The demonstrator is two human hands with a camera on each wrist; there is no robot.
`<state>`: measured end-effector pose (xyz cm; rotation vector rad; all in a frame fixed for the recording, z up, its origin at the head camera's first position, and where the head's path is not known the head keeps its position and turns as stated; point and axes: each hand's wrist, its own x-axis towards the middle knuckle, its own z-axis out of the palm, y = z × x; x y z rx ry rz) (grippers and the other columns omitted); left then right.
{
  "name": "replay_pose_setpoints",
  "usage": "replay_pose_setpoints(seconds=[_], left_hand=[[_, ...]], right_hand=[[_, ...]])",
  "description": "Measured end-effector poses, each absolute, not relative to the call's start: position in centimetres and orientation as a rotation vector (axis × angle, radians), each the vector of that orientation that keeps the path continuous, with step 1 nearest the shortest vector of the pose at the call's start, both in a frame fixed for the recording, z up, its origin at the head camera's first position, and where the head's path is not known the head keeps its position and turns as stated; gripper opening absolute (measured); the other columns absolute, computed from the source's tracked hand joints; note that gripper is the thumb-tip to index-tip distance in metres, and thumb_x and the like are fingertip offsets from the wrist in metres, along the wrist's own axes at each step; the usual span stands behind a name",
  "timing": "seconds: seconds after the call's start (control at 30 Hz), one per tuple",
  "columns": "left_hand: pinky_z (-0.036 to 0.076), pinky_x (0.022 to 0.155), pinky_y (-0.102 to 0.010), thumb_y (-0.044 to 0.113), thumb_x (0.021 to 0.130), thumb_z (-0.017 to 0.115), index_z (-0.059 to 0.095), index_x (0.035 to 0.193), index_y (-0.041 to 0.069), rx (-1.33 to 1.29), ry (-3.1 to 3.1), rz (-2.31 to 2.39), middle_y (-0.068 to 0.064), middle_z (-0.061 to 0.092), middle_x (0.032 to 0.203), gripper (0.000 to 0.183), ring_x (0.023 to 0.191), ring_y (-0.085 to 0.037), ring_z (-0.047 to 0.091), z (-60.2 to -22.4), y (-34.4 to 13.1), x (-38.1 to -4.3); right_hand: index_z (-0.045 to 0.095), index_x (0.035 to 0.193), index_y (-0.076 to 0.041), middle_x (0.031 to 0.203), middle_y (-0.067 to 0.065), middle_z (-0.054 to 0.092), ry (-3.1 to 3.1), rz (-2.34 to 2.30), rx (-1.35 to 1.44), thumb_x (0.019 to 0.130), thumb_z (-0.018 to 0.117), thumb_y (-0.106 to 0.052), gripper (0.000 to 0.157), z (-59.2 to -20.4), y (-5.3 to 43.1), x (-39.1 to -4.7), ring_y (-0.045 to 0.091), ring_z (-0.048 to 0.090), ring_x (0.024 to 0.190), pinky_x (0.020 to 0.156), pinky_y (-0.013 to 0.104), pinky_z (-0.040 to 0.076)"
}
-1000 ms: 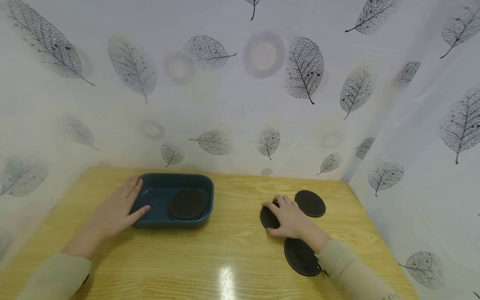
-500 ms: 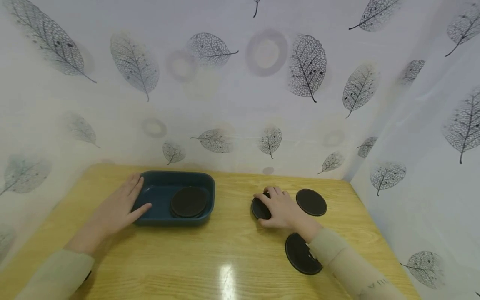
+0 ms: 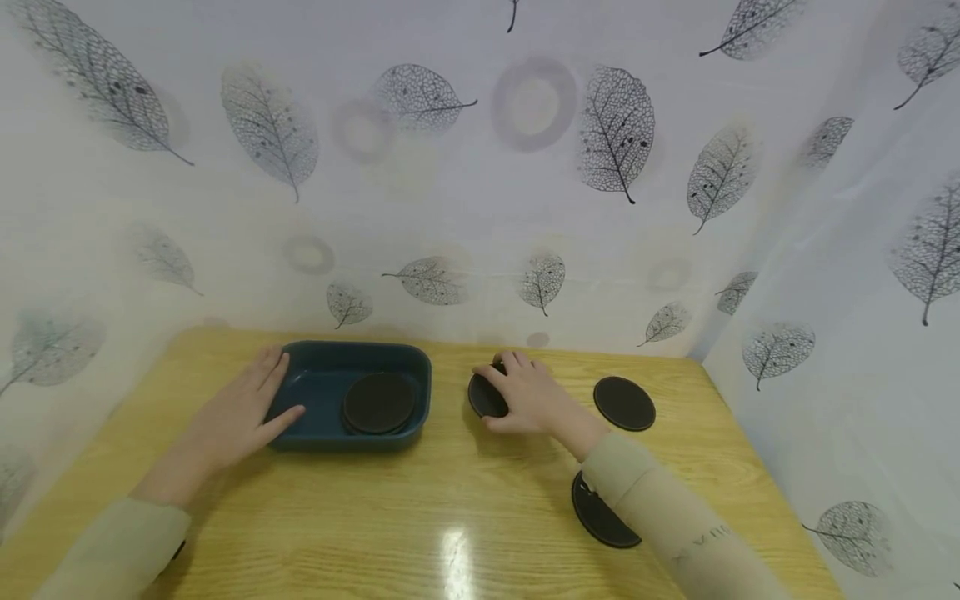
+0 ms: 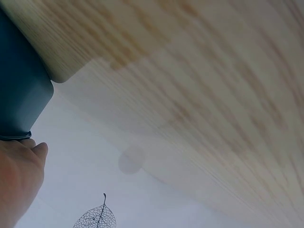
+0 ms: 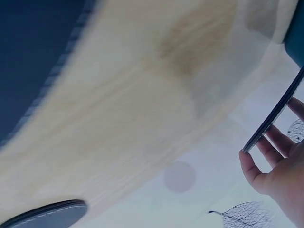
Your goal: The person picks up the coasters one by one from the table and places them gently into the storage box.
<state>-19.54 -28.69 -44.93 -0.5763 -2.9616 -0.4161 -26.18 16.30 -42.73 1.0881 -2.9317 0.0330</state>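
Note:
My left hand [image 3: 232, 417] rests on the left rim of a dark blue rectangular tray [image 3: 315, 444], its fingers lying straight and the thumb over the inside. In the left wrist view, that hand [image 4: 21, 175] touches the tray [image 4: 23, 90] at its rim. Inside the tray, on the right, lies a small stack of round black coasters [image 3: 379, 402]. My right hand [image 3: 528, 396] grips another black coaster [image 3: 486, 397] by its edges. The right wrist view shows this coaster [image 5: 270, 116] edge-on, raised off the table between thumb and fingers.
Two more round coasters lie on the wooden table [image 3: 375, 517]: one at the back right [image 3: 625, 403], and a nearer one [image 3: 602, 512] partly hidden under the right sleeve. A white leaf-patterned curtain [image 3: 465, 192] hangs behind and at the right.
My right hand has moved left with the coaster, away from the other two and toward the tray. The left hand and the tray have stayed in place.

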Motion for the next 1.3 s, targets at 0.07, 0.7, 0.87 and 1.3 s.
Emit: replay_pose_setpoints(seconds=[0.07, 0.7, 0.87, 1.3], left_hand=[[0.025, 0.128, -0.067, 0.05, 0.107, 0.058, 0.02, 0.164, -0.014, -0.571, -2.966, -0.419, -0.036, 0.016, 0.172, 0.094, 0.161, -0.053, 0.017, -45.0, -28.7, -19.6], [0.025, 0.129, -0.066, 0.049, 0.106, 0.059, 0.021, 0.163, -0.014, -0.582, -2.951, -0.412, -0.037, 0.017, 0.172, 0.093, 0.16, -0.054, 0.018, -45.2, -28.8, -19.7], [0.024, 0.129, -0.067, 0.049, 0.107, 0.059, 0.019, 0.164, -0.014, -0.576, -2.965, -0.432, -0.036, 0.013, 0.172, 0.094, 0.161, -0.054, 0.016, -45.2, -28.9, -19.8], [0.028, 0.126, -0.068, 0.051, 0.106, 0.059, 0.021, 0.164, -0.013, -0.557, -2.966, -0.4, -0.036, 0.017, 0.172, 0.094, 0.161, -0.053, 0.019, -45.3, -28.8, -19.7]], right_hand=[[0.05, 0.158, -0.019, 0.148, 0.02, 0.05, -2.913, 0.052, 1.107, 0.089, 0.073, -0.054, 0.081, -42.4, 15.6, -26.5, 0.039, 0.05, 0.135, 0.099, 0.059, 0.051], [0.049, 0.159, -0.026, 0.148, 0.013, 0.049, -2.827, -0.033, 1.211, 0.089, 0.075, -0.059, 0.082, -38.7, 8.4, -27.9, 0.032, 0.046, 0.135, 0.097, 0.049, 0.05], [0.046, 0.161, -0.029, 0.149, 0.01, 0.048, -2.819, -0.103, 1.245, 0.09, 0.071, -0.064, 0.083, -38.9, 6.4, -28.1, 0.03, 0.045, 0.136, 0.099, 0.046, 0.048], [0.041, 0.163, -0.035, 0.153, 0.007, 0.047, -2.786, -0.262, 1.307, 0.091, 0.063, -0.072, 0.084, -39.6, 1.6, -27.6, 0.026, 0.045, 0.139, 0.105, 0.044, 0.047]])
